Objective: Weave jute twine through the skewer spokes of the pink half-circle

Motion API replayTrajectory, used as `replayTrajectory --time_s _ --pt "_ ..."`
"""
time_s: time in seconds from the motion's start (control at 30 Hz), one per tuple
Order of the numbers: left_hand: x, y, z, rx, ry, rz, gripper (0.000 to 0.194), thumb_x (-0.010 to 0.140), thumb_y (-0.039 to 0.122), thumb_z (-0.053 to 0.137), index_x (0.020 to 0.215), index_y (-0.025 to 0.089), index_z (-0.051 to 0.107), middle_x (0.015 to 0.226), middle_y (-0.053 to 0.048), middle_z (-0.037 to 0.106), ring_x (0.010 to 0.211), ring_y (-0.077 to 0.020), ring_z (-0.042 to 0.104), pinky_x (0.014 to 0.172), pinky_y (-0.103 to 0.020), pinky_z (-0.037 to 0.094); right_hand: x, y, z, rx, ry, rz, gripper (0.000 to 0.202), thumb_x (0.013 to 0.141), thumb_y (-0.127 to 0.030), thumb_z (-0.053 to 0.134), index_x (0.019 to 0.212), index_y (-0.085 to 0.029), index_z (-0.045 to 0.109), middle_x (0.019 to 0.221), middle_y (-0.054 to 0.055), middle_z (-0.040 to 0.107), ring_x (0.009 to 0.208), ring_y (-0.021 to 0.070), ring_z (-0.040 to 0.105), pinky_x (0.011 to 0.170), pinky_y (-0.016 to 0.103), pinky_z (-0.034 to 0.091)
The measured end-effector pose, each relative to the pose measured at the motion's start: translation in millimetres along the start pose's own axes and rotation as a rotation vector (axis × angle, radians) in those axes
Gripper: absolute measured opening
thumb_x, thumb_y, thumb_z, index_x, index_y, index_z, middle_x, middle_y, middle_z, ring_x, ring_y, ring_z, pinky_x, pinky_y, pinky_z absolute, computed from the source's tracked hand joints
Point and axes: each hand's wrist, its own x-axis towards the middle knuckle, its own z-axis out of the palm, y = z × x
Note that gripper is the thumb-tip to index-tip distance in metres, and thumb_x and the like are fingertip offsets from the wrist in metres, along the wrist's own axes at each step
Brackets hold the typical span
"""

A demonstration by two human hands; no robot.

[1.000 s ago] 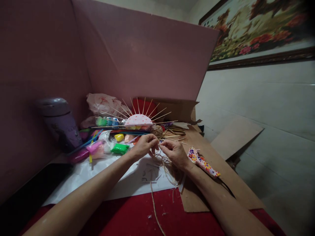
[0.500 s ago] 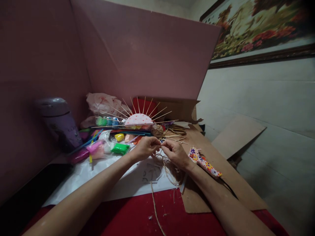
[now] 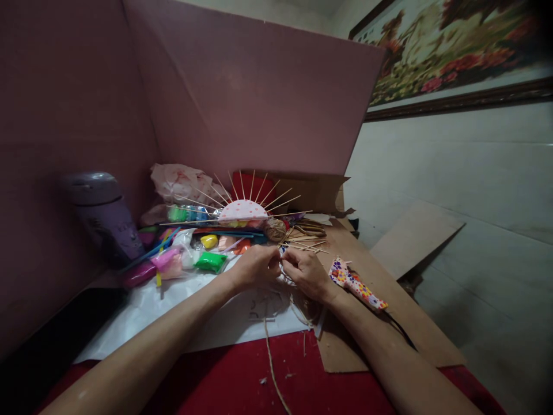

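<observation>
My left hand (image 3: 259, 266) and my right hand (image 3: 307, 274) meet over the white sheet, fingertips pinched close together on a thin piece of twine. Most of that piece is hidden by the fingers. Loose twine (image 3: 299, 311) lies in loops under my right hand, and one strand (image 3: 270, 360) trails down over the red cloth. Behind the hands stands a pale half-disc with dots (image 3: 243, 212), thin wooden sticks fanning out from it. A small twine ball (image 3: 276, 229) and loose sticks (image 3: 309, 245) lie just past my fingers.
A flower-patterned tool with a black cord (image 3: 356, 285) rests on cardboard (image 3: 345, 349) at the right. Packets of coloured clay, one green (image 3: 211, 262), crowd the left side. A purple bottle (image 3: 106, 216) stands far left, before a pink panel (image 3: 259, 98).
Both hands have turned slightly, knuckles more over the fingertips, and the pinched fingers are now more hidden. The twine loops below are more covered. Nothing else has visibly moved.
</observation>
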Motion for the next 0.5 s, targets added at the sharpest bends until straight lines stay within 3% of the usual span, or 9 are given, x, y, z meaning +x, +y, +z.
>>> replayTrajectory --time_s 0.5 --pt "-2.3 -0.2 4.8 0.090 0.048 -0.011 0.011 0.072 0.025 0.050 0.065 0.018 0.055 0.058 -0.002 0.059 0.050 -0.0126 0.047 0.050 -0.024 0.025 -1.5 -1.7 6.8 -0.158 0.025 0.032 0.017 0.076 -0.013 0.045 0.061 -0.020 0.048 0.056 -0.001 0.053 0.053 0.0117 0.047 0.054 0.022 0.029"
